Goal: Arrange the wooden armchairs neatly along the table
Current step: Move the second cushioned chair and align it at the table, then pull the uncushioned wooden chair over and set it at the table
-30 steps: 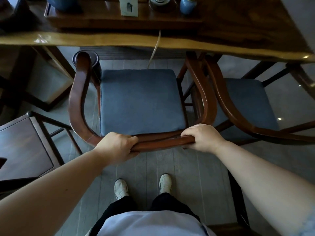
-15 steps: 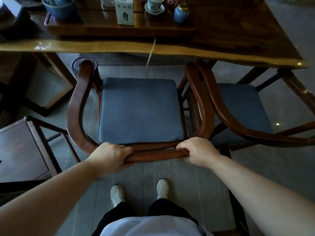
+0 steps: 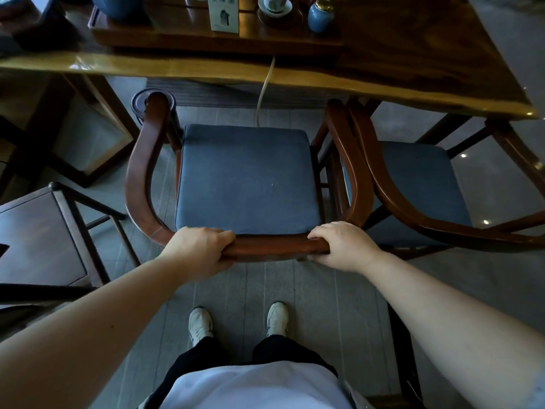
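A wooden armchair (image 3: 138,172) with a curved back rail and a blue seat cushion (image 3: 247,178) stands in front of me, facing the long wooden table (image 3: 413,84). My left hand (image 3: 200,249) and my right hand (image 3: 342,246) both grip its back rail, one at each end of the middle section. A second armchair (image 3: 392,202) with a blue cushion stands to the right, its armrest touching the first chair's right armrest. The front of both seats lies just short of the table edge.
A dark wooden side table (image 3: 38,237) stands at my left. On the table sit a tea tray (image 3: 177,36), a white card (image 3: 223,13), a cup and a blue jar (image 3: 321,14). A cord (image 3: 264,90) hangs over the table edge. My feet stand on the grey floor.
The chair and my hands sit lower in view and the table shows further away; the chair has come back toward me a little, with both hands still on the rail.
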Available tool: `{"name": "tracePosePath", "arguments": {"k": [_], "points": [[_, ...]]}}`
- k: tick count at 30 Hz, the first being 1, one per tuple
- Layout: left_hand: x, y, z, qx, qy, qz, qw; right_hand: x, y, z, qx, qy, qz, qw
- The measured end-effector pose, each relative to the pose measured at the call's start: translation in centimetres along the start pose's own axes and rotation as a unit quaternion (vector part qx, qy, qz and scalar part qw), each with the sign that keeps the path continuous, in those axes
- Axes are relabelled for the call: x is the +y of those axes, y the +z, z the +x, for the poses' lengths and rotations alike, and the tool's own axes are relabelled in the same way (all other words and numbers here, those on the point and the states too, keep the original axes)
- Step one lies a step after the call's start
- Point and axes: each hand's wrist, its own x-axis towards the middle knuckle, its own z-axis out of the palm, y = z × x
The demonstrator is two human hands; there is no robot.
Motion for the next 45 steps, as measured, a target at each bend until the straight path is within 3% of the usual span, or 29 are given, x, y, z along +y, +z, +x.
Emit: {"name": "tracePosePath", "arguments": {"k": [6, 12, 21, 29, 38, 45], "points": [[1.3, -0.9, -1.3, 0.009, -0.059, -0.027, 0.998, -1.6, -0.5, 0.7, -0.049, -0.050, -0.012, 0.997], [1.6, -3.6, -5.8, 0.084, -0.134, -0.023, 0.987, -7.3, -0.9, 4.4, -0.046, -0.190, -0.019, 0.981], [0.3, -7.1, -16.4, 0.159, -0.341, 0.031, 0.926, -16.5, -2.0, 8.8, -0.012, -0.334, -0.057, 0.941], [-3.1, -7.6, -25.4, 0.220, -0.452, 0.029, 0.864, -24.6, -1.6, 11.6, -0.016, -0.400, -0.087, 0.912], [-11.5, -6.1, -35.2, 0.222, -0.572, -0.025, 0.789, -36.5, 2.5, 14.1, -0.060, -0.438, -0.098, 0.891], [-15.2, -4.6, -39.3, 0.248, -0.572, -0.080, 0.778, -43.4, 5.6, 15.9, -0.078, -0.459, -0.106, 0.879]]}}
